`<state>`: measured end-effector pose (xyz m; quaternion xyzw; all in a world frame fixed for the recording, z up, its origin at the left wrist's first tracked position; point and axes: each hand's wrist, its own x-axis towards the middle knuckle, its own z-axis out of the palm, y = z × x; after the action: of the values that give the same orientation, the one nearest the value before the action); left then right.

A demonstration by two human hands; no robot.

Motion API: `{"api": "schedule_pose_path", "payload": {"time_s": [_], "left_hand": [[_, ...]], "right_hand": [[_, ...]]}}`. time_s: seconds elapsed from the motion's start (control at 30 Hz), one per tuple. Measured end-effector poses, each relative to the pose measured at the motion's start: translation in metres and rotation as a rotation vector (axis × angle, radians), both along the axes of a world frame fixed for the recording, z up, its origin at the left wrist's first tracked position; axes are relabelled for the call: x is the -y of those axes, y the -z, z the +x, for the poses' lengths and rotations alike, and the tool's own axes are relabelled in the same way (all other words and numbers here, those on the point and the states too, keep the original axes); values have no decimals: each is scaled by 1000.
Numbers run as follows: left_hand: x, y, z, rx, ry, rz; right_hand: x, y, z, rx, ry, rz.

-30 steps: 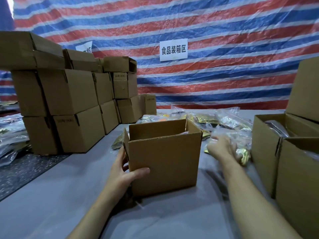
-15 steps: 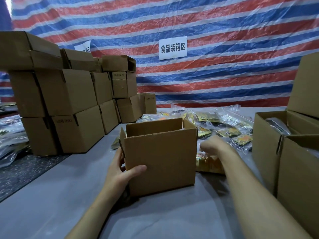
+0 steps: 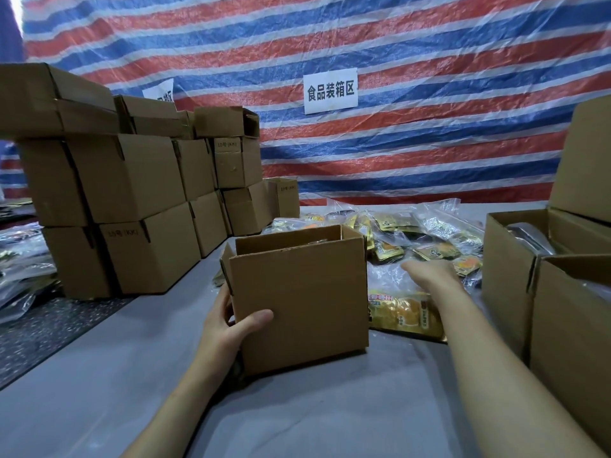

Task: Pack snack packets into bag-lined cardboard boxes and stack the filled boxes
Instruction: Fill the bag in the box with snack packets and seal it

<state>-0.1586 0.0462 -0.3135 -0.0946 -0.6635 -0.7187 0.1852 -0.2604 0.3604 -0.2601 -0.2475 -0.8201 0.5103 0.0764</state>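
Note:
An open cardboard box (image 3: pixel 297 299) stands on the grey table (image 3: pixel 297 418) in front of me. My left hand (image 3: pixel 228 328) grips its near left corner, thumb on the front face. Just right of the box, my right hand (image 3: pixel 429 276) holds a clear bag of yellow snack packets (image 3: pixel 406 312), which lies against the table beside the box; its fingers are hidden behind the hand. What the box holds is mostly hidden.
A pile of bagged snack packets (image 3: pixel 413 233) lies behind the box. Closed boxes are stacked (image 3: pixel 132 180) at the left. Open boxes (image 3: pixel 509 259) stand close at the right. More clear bags (image 3: pixel 20 259) lie far left. A striped tarp hangs behind.
My right hand has pulled a clear bag of yellow packets out of the pile toward me, down beside the box. My left hand has kept its hold on the box corner.

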Motion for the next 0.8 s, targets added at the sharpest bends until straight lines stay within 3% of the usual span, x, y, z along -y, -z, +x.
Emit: {"api": "schedule_pose_path", "payload": {"time_s": [0.23, 0.57, 0.8], "left_hand": [[6, 2, -1, -10, -13, -74], [3, -4, 7, -204, -81, -282], [7, -4, 5, -153, -52, -357]], "right_hand": [[-1, -29, 0, -132, -31, -116], [2, -69, 15, -356, -101, -62], [9, -86, 29, -430, -98, -27]]}}
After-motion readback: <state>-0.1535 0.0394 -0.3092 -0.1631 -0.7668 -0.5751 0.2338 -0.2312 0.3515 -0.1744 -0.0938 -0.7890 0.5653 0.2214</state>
